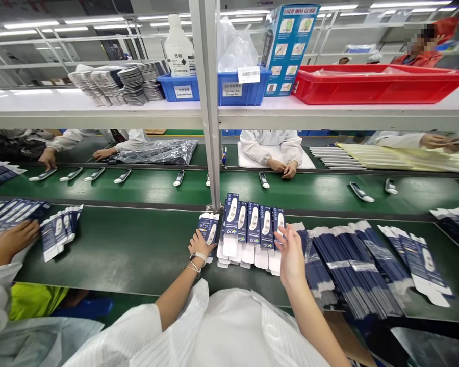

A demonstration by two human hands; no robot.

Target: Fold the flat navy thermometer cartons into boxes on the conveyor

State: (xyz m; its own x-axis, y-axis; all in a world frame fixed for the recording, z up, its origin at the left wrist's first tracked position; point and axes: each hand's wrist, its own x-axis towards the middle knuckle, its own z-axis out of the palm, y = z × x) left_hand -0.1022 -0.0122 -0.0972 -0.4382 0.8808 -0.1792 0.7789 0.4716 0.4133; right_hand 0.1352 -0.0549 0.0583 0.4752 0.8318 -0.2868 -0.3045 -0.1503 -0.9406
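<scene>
My left hand [200, 244] rests at the lower end of a few flat blue-and-white cartons [208, 227], its fingers bent over them and the thumb toward their right side. To the right stands a row of several formed blue cartons [253, 220], each printed with a white device, their white flaps open toward me. One carton [232, 213] at the row's left sits higher than the others. My right hand [291, 252] is at the right end of the row, fingers apart, the fingertips at the edge of the end carton [279, 218]. Its hold, if any, is not visible.
Bundles of flat cartons [352, 265] lie right of my right hand. Beyond, handheld devices [264, 180] lie spaced along a green belt [229, 191]. A metal post [209, 153] rises ahead beneath a shelf [137, 120]. A co-worker's hand [17, 239] touches cartons at left; others sit opposite.
</scene>
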